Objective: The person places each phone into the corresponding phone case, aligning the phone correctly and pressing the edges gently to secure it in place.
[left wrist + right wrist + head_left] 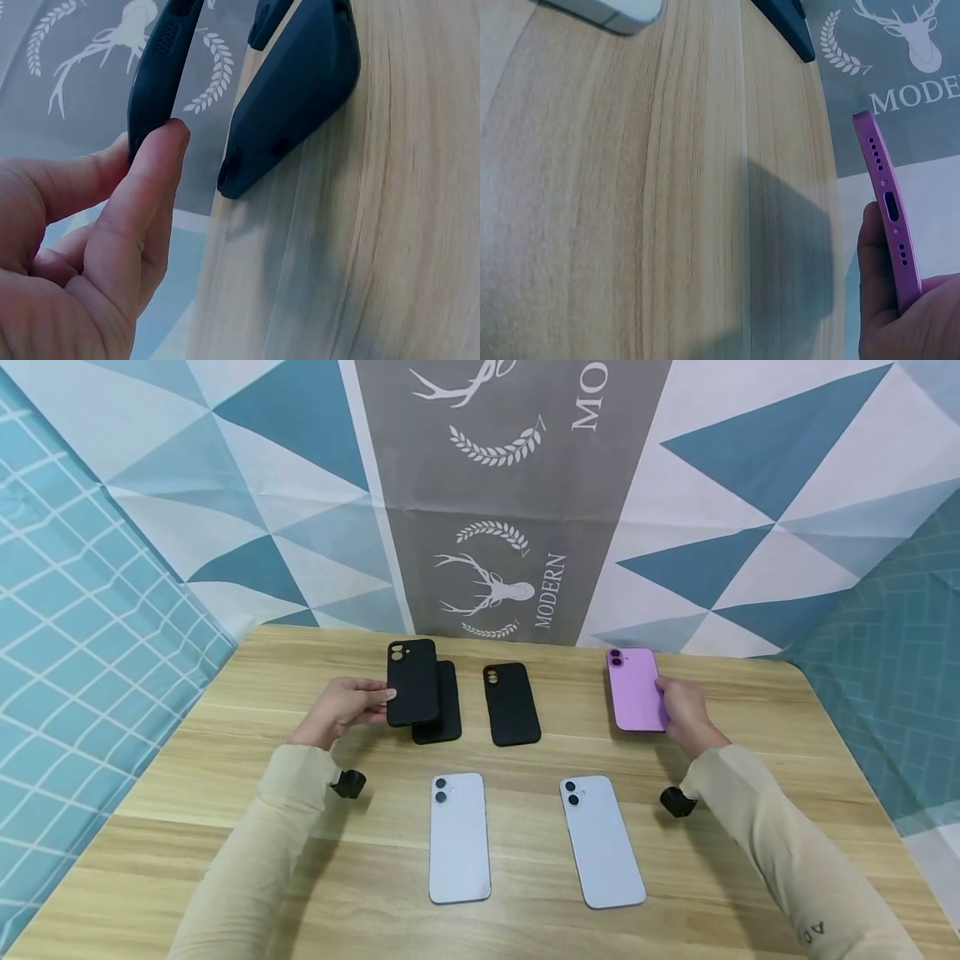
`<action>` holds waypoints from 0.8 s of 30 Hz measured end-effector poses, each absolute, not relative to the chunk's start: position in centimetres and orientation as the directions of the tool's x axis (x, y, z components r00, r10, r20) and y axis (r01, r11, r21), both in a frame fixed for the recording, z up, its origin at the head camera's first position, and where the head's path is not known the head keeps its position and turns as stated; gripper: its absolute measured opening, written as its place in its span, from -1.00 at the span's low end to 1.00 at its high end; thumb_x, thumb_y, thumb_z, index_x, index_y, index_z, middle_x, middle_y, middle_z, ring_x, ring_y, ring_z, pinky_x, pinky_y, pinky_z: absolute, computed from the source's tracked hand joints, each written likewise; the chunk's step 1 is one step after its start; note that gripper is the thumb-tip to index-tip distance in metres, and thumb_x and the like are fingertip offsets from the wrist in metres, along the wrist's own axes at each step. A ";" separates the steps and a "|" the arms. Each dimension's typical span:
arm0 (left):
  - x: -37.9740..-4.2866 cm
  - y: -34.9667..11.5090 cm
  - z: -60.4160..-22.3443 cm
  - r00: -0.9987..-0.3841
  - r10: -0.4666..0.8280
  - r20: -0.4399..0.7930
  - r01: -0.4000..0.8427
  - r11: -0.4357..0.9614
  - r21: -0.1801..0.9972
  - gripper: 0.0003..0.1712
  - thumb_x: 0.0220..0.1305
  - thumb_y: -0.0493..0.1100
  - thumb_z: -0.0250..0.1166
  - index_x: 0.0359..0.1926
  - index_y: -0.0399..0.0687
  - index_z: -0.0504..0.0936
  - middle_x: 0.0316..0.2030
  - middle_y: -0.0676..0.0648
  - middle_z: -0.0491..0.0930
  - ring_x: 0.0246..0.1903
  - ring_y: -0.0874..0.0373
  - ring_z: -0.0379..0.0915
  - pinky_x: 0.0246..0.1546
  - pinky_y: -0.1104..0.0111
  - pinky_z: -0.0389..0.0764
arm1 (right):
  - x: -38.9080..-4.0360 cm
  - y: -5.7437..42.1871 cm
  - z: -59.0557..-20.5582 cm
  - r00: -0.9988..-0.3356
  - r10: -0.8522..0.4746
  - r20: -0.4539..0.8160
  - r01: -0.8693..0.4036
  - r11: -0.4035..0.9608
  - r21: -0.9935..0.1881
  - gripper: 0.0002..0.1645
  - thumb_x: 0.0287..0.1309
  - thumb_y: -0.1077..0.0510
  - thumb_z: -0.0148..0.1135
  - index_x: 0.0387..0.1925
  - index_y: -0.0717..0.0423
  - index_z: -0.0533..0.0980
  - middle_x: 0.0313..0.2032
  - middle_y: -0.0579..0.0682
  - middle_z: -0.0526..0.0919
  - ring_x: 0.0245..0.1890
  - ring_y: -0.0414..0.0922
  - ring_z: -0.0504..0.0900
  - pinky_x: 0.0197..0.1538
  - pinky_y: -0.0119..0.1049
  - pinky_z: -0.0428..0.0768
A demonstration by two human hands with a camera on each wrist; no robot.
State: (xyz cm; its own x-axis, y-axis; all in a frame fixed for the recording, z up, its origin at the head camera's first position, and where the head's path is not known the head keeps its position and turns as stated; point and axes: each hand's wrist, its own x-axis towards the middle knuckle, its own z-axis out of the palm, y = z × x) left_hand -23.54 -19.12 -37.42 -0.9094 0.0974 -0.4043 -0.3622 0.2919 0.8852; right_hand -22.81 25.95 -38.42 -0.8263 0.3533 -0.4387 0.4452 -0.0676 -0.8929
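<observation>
Lying nearest to the person on the wooden table (360, 893) are the left white phone (460, 839) and the right white phone (603, 842). Both are nearer than the lone black case (513, 704), one a bit to its left and one to its right. Each has two round lenses facing up at its far end.

Next come a tan left sleeve (255, 835) and a tan right sleeve (780, 835), on either side of the lone black case.

The left hand (345, 706) is left of the lone black case. Its thumb and fingers are almost together, pinching the side of a held black case (412, 683). That one is up off the table, partly over a lower black case (451, 706), which is just left of the lone black case.

The right hand (686, 714) is well to the right of the lone black case. Its thumb and fingers are a thin gap apart, gripping a purple phone (636, 692). The phone is up off the table too.

Farthest, behind the lone black case, is a cloth (510, 493) with white deer.
</observation>
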 end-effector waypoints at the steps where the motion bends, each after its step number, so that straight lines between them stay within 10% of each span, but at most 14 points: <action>1: -23.6 -19.0 -37.4 -0.910 0.099 -0.404 -0.361 0.291 0.886 -0.40 0.30 -0.21 0.18 0.26 -0.46 0.25 -0.45 0.06 0.56 -0.51 0.32 0.56 -0.34 0.48 0.68 | -22.8 25.9 -38.4 -0.827 0.349 -0.441 0.448 -0.064 -0.892 -0.39 0.35 0.18 -0.18 0.37 0.29 0.04 0.40 0.12 0.11 0.19 -0.20 0.35 0.36 -0.35 0.31; 24: -24.0 -16.7 -37.9 -0.911 0.113 -0.397 -0.357 0.266 0.895 -0.47 0.31 -0.25 0.16 0.22 -0.45 0.30 -0.38 0.00 0.55 -0.54 0.29 0.54 -0.36 0.47 0.69 | -22.8 25.3 -38.5 -0.855 0.285 -0.434 0.435 -0.063 -0.898 -0.39 0.38 0.18 -0.27 0.38 0.31 -0.04 0.44 0.11 -0.03 0.41 -0.10 0.06 0.44 -0.31 0.16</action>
State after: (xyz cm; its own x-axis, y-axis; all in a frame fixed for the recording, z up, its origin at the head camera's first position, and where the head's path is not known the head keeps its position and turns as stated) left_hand -23.99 -16.70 -37.92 -0.9110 0.1131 -0.3966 -0.3568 0.2662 0.8954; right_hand -22.82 25.28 -38.55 -0.8548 0.2847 -0.4338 0.4349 -0.0628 -0.8983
